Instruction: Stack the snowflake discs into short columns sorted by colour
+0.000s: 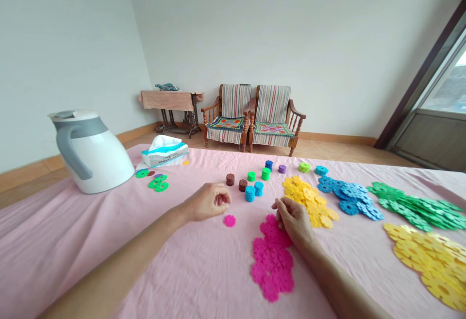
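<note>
My left hand [209, 201] hovers over the pink cloth with its fingers curled together; whether they hold anything I cannot make out. A single magenta snowflake disc [229, 220] lies just below its fingertips. My right hand [294, 219] rests on the top edge of a heap of magenta discs [272, 260], fingers bent in a pinch, and what they hold is hidden. Between and beyond the hands stand short stacks of discs: brown [230, 179], blue [250, 193] and green [266, 173].
A white kettle [91, 151] stands at the left and a tissue pack [165, 151] behind it. Heaps of yellow [309, 200], blue [349, 197], green [418, 207] and more yellow discs [433, 260] lie to the right. Two wooden armchairs [251, 117] stand by the far wall.
</note>
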Demonstrator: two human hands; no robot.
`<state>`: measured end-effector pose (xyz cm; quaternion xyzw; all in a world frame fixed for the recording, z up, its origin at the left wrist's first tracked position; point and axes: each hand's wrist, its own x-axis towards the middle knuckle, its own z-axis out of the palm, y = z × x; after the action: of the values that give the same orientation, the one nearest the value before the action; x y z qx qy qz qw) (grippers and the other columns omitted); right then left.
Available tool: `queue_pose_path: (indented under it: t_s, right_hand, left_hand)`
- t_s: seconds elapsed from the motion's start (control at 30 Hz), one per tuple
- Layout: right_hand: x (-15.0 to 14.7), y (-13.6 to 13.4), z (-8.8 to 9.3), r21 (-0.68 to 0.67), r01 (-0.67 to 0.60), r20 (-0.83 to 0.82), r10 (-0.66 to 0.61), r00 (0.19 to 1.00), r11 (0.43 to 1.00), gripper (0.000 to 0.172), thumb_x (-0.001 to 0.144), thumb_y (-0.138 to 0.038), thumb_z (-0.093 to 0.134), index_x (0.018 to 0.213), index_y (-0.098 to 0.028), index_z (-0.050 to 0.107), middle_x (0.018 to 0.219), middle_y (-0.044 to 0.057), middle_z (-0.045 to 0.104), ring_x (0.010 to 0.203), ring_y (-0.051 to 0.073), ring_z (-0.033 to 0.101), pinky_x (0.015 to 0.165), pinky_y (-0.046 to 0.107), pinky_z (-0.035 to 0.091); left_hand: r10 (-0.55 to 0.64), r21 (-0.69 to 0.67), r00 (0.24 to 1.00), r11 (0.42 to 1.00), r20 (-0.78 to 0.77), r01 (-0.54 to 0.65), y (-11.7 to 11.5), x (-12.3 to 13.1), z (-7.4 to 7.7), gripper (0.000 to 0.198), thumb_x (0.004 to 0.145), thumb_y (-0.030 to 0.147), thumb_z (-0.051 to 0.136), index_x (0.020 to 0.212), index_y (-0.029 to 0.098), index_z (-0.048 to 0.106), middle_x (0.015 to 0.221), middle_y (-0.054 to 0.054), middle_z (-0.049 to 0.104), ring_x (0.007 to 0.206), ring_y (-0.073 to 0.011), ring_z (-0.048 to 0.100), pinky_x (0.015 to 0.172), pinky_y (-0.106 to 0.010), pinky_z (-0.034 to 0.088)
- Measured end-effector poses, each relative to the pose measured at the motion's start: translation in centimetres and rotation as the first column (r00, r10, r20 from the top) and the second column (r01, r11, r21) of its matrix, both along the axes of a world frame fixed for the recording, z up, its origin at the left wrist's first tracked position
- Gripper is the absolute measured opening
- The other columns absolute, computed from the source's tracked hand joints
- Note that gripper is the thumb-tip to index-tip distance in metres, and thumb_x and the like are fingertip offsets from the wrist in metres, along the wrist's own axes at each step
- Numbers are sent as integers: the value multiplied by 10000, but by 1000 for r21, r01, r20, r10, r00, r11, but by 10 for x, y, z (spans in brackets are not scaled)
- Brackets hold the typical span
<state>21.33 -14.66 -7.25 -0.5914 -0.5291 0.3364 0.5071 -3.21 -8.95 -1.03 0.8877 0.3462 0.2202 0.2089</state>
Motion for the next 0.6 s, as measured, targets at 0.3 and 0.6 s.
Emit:
queue_pose_path:
  t_s: [0.3,0.6]
  right_hand:
    - [0,1,0,4,9,3,-9,1000,1000,359,806,-502,440,697,-173,534,452,-47,462,348,83,426,363,195,297]
    - [1,2,-4,14,11,-23,-11,1000,1000,368,782,-517,469,688,-170,544,449,-44,467,344,83,419,357,195,293]
  left_hand:
    - [-40,-7,981,999,-190,40,-26,9,-6,90,689,190,623,771,156,613,759,-13,547,705,-139,518,610,-209,400]
    - [4,-57,989,998,-150,-13,-12,7,-5,135,586,156,595,718,160,571,678,18,577,619,-118,528,545,-195,396]
